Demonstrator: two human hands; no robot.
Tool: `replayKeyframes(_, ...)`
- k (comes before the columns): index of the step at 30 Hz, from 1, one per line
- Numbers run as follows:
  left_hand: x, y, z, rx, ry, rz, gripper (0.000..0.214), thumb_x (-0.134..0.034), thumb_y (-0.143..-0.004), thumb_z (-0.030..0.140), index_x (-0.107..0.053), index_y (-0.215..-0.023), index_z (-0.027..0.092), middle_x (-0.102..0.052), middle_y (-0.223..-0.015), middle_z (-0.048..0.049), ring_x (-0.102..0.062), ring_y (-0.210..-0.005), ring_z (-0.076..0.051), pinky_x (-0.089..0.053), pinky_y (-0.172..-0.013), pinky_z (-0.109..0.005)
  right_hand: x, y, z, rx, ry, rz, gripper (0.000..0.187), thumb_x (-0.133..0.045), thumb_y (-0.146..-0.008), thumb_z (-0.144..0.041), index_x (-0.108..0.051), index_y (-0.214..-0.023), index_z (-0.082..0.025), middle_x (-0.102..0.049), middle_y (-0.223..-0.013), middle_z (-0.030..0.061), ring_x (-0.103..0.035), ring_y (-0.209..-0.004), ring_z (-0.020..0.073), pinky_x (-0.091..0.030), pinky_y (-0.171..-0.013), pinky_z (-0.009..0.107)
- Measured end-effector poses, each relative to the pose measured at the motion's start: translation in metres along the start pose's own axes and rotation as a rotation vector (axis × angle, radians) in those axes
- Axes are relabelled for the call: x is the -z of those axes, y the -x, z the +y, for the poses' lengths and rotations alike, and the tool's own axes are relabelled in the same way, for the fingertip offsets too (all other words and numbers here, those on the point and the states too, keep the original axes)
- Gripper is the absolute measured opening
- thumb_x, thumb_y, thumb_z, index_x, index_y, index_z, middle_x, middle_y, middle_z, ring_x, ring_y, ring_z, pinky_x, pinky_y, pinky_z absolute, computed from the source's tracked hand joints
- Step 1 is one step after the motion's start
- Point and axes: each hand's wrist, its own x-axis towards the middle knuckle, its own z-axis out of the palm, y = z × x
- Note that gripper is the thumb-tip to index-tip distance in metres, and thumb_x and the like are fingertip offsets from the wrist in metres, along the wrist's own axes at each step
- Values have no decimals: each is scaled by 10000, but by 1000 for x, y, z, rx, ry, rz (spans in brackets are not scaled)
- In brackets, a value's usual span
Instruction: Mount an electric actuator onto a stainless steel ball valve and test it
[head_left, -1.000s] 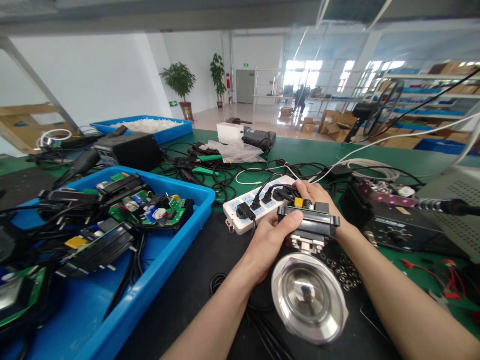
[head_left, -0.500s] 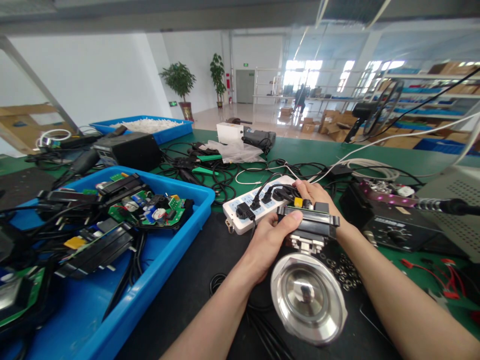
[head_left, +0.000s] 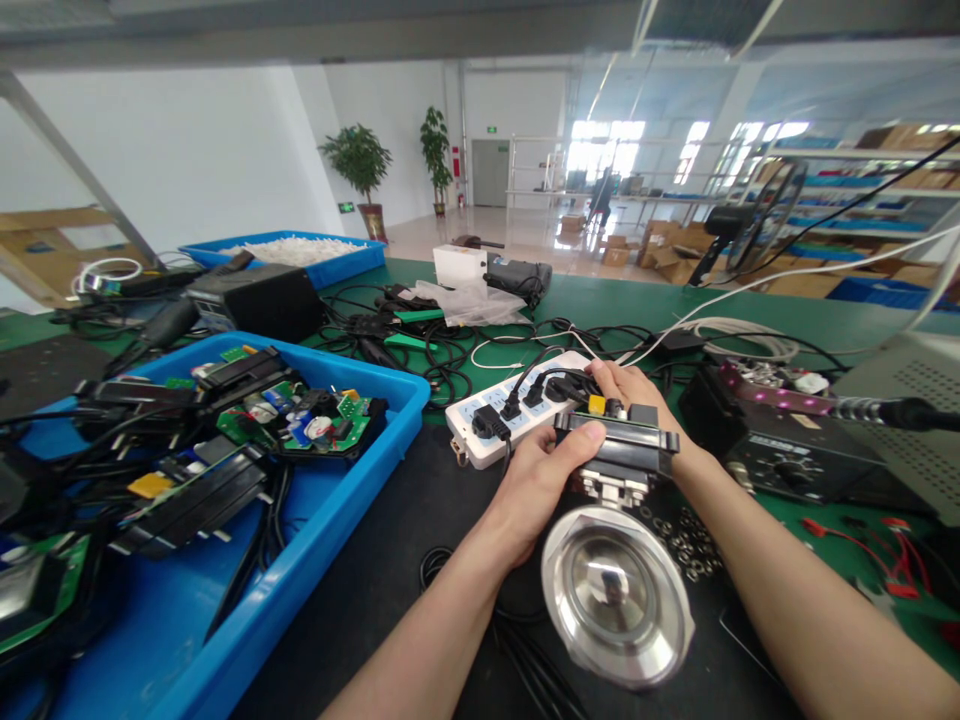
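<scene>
My left hand (head_left: 544, 465) is wrapped round a black electronic module (head_left: 615, 445), its thumb lying on top of the black housing. A yellow component and part of a circuit board show at the module's far edge. Joined below it by a metal bracket is a round, shiny metal dish (head_left: 619, 600), tilted toward me. Behind the module, my right hand (head_left: 634, 390) is bent at the near right end of a white power strip (head_left: 480, 410), close to black cords; the module hides most of its fingers, so what they grip is unclear. Black plugs (head_left: 491, 422) sit in the strip.
At left stands a blue tray (head_left: 360, 510) of similar modules with exposed circuit boards. Metal nuts (head_left: 694, 545) lie beside my right forearm. A black control box (head_left: 795, 460) is at right, with red wires (head_left: 892, 555) in front of it. Tangled cables cover the bench behind the strip.
</scene>
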Motion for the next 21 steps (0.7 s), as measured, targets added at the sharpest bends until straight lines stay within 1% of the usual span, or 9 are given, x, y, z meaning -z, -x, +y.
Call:
replayKeyframes(5, 0, 0, -2, -11, 3, 3, 567, -830, -814, 616, -754, -1096, 129, -782, -999, -118, -713, -823, -230, -534, -758, -326, 1, 1, 0, -3, 5, -1, 561, -204, -1124, -518, -687, -1162, -236, -758, -1155, 136, -648, -1135, 330, -484, -1013, 438)
replayKeyframes(8, -1, 1, 1, -8, -2, 12, 551, -833, -813, 610, -758, -1078, 132, -782, -991, -113, -708, -815, -224, -524, -756, -321, 1, 1, 0, -7, 3, -4, 568, -199, -1123, -519, -685, -1160, -228, -755, -1156, 139, -644, -1132, 337, -487, -1007, 444)
replayKeyframes(13, -3, 5, 10, -4, -10, -24, 519, -822, -827, 597, -766, -1039, 126, -784, -977, -109, -708, -817, -220, -522, -771, -321, 1, 1, 0, -12, -5, -2, 572, -198, -1123, -527, -691, -1121, -237, -759, -1128, 133, -645, -1129, 332, -485, -1010, 442)
replayKeyframes(17, -3, 4, 9, -7, -9, 4, 523, -835, -816, 597, -760, -1035, 128, -784, -973, -108, -709, -817, -217, -526, -774, -318, 2, 1, -1, -18, -15, -6, 565, -202, -1121, -526, -685, -1108, -234, -756, -1164, 138, -638, -1147, 335, -484, -1014, 445)
replayKeyframes(21, -3, 4, 7, -7, -7, 4, 515, -833, -822, 588, -758, -1040, 128, -787, -984, -112, -713, -830, -222, -528, -778, -318, 2, 1, -1, -22, -19, -7, 547, -214, -1120, -533, -673, -1045, -245, -760, -1119, 128, -647, -1119, 326, -493, -986, 433)
